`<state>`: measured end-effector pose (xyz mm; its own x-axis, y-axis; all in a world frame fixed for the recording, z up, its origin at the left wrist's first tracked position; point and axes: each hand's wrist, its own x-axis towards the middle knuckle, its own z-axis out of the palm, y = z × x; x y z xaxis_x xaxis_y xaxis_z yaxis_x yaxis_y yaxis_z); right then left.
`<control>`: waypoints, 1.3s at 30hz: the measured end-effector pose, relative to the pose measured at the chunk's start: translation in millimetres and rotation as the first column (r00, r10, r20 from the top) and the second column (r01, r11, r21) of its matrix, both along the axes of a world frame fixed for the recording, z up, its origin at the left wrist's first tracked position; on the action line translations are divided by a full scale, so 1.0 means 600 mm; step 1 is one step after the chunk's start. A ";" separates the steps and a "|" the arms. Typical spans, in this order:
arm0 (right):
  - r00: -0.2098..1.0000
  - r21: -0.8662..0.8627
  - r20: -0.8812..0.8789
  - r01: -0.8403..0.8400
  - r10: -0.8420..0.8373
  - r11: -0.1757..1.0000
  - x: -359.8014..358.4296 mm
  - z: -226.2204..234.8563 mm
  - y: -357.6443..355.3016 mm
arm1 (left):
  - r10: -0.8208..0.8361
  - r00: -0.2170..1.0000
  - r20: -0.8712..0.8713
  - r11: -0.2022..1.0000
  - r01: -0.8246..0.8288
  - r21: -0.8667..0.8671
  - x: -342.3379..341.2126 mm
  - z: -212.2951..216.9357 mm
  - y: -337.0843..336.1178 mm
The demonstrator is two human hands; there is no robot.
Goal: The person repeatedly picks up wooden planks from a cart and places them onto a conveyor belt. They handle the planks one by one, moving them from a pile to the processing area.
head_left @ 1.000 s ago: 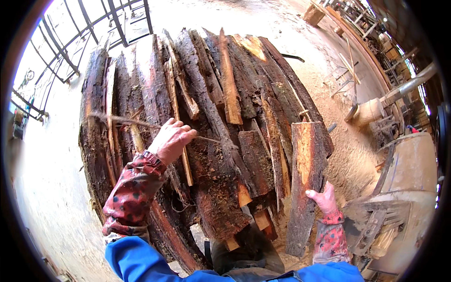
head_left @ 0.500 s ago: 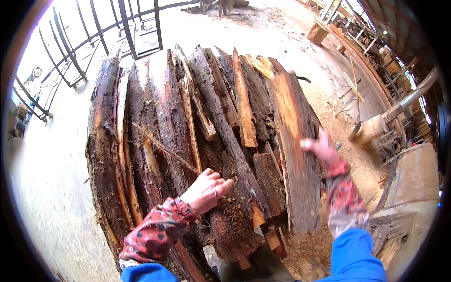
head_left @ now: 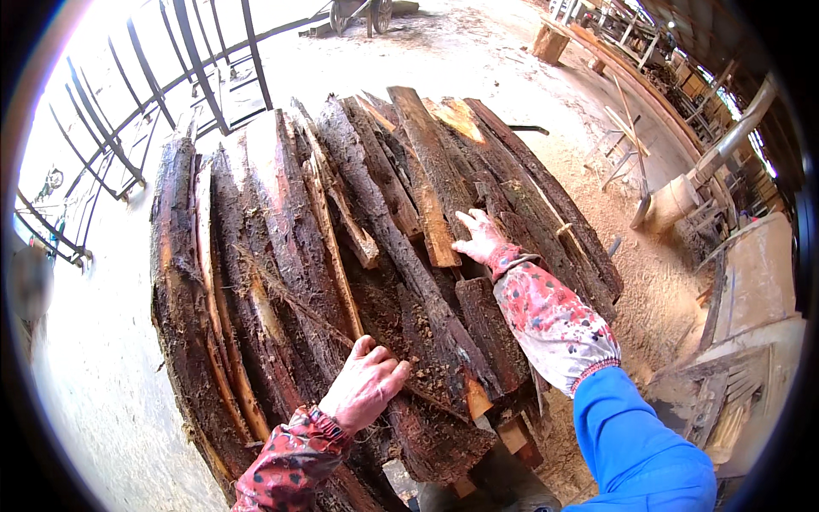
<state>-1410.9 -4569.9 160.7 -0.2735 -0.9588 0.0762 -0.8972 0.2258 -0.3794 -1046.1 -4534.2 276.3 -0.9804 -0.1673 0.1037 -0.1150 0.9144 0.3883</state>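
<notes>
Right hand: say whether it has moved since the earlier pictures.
Yes: against the wood pile, the right hand has moved left and forward.

I see a pale floor on the left of a heap of bark-covered slabs; the heap hides its underside from me, so I cannot tell whether it rests directly on the floor. Along the heap's right side, my view shows tan sawdust spread across the floor. I also make out a dark metal frame standing beyond the far left corner, and a wooden block farther off, toward the right.
</notes>
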 end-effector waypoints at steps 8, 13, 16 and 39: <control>0.986 -0.087 0.163 -0.025 0.039 0.996 -0.016 0.059 0.096 | -0.130 0.991 0.029 0.986 0.132 -0.102 -0.052 0.018 -0.001; 0.979 -0.007 0.202 0.033 -0.031 0.999 -0.043 0.089 0.208 | -0.225 0.969 0.105 0.950 0.242 -0.197 -0.094 0.023 0.020; 0.936 0.100 0.325 0.110 -0.137 0.989 -0.041 0.121 0.283 | -0.206 0.971 0.123 0.950 0.228 -0.214 -0.092 0.019 0.036; 0.267 0.230 0.641 0.828 -0.720 0.512 0.184 -0.076 1.320 | 0.666 0.665 0.339 0.225 -0.612 0.758 0.130 -0.008 0.204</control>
<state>-1300.8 -3777.8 115.0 -0.9043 -0.2582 -0.3398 0.1343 0.5836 -0.8008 -968.1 -4412.0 271.5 -0.5048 -0.7644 -0.4010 -0.4696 -0.1466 0.8706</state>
